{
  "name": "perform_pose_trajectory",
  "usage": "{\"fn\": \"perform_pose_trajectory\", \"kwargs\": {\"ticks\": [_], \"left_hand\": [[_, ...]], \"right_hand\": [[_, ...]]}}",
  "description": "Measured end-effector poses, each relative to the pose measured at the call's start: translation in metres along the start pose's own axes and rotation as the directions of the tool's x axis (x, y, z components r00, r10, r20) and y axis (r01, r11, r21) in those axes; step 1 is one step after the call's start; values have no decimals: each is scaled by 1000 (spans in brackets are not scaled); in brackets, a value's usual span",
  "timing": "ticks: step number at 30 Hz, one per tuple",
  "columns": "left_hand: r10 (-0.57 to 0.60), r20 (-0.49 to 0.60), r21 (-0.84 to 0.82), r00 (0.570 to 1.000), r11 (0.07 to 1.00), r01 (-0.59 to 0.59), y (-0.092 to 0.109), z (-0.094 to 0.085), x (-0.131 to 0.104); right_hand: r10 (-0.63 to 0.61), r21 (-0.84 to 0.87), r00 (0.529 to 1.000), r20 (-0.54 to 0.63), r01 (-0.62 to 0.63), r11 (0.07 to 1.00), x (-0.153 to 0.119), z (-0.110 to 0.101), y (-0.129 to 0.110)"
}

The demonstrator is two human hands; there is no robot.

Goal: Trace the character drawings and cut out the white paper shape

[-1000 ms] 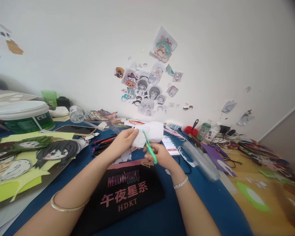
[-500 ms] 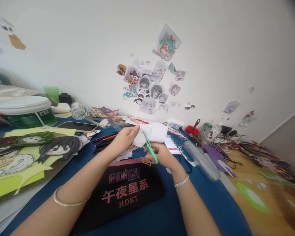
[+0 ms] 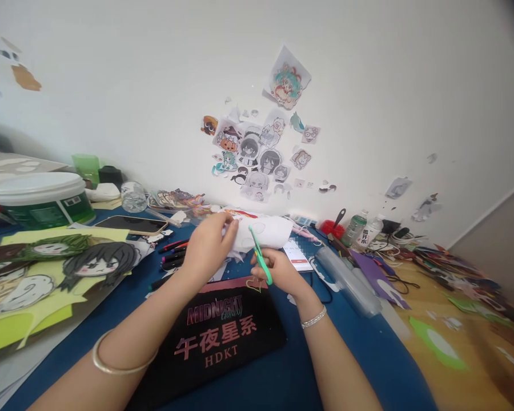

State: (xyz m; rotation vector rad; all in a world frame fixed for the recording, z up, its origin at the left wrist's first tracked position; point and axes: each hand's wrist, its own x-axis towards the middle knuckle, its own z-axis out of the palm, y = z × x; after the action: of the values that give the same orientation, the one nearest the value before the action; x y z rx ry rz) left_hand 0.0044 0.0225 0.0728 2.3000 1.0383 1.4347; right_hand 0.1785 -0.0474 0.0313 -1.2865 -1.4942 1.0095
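My left hand (image 3: 211, 244) pinches the left edge of a white paper (image 3: 274, 229) that has pencilled round outlines and a red-orange drawing near its far edge. Green scissors (image 3: 261, 260) are gripped in my right hand (image 3: 278, 273), their tips pointing away from me over the paper. Whether the blades are cutting into the sheet is hard to tell. Below both hands lies a black case (image 3: 223, 337) with pink lettering.
Markers (image 3: 173, 258) and a dark phone (image 3: 132, 224) lie to the left, beyond yellow sheets with cut-out drawings (image 3: 100, 265). On the right are a lit phone (image 3: 298, 257), a clear plastic roll (image 3: 349, 282), a purple sheet (image 3: 377, 277) and bottles (image 3: 356, 227). A white-lidded tub (image 3: 38, 200) stands far left.
My left hand has turned and shifted left and slightly toward me on the paper's edge. The scissors and my right hand have barely moved. The whole view has shifted slightly.
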Motion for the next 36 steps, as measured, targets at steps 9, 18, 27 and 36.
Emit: {"fn": "perform_pose_trajectory", "kwargs": {"ticks": [9,18,27,36], "left_hand": [[-68,576,-352,814,879,323,28,20,-21],[-203,528,-434,825,770,468,4,41,-14],[-308,138,-353,941,873,338,11,48,-26],[-347,96,-338,933,870,358,8,51,-22]], "right_hand": [[-164,124,975,-151,184,975,8,-1,7],[-172,225,985,8,166,960,7,9,7],[-161,240,987,-3,157,958,7,13,6],[-103,152,994,-19,105,983,7,11,8]]}}
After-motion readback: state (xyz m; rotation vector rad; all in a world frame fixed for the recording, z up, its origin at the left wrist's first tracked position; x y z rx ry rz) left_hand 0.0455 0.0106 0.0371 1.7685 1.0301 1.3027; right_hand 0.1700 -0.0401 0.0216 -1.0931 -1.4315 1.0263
